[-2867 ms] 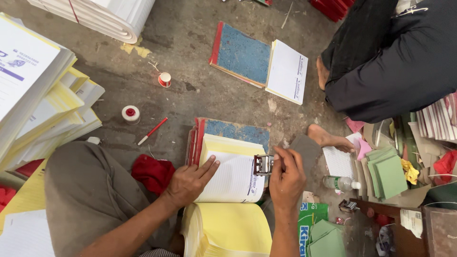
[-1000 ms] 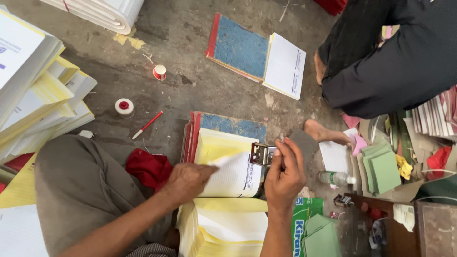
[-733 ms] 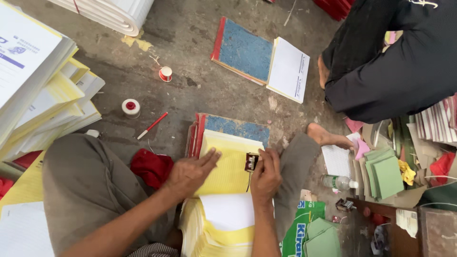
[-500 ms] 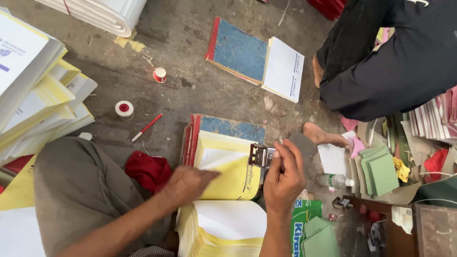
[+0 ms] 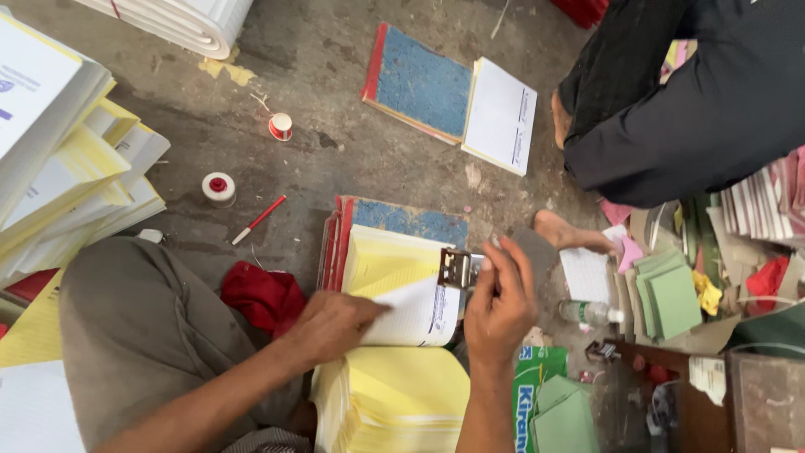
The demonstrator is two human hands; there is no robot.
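Left hand [image 5: 331,325] lay flat, fingers loose, turning a white sheet [image 5: 415,312] off the yellow-paged pad [image 5: 390,264]; just right of it, right hand [image 5: 499,306] was clenched on the metal stamping tool [image 5: 455,268] at the pad's edge. Best to keep the sheet pinned flat & the tool square to the page. Beyond both grips: bare, stained concrete floor [image 5: 335,75], a red pen [image 5: 258,220] and tape rolls [image 5: 219,187] to the left, a blue-covered book [image 5: 423,82] further out, another person's dark sleeve [image 5: 704,126] to the right.

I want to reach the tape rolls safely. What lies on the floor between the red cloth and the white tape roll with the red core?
In the head view, a red pen lies on the bare concrete between the red cloth and the tape roll.
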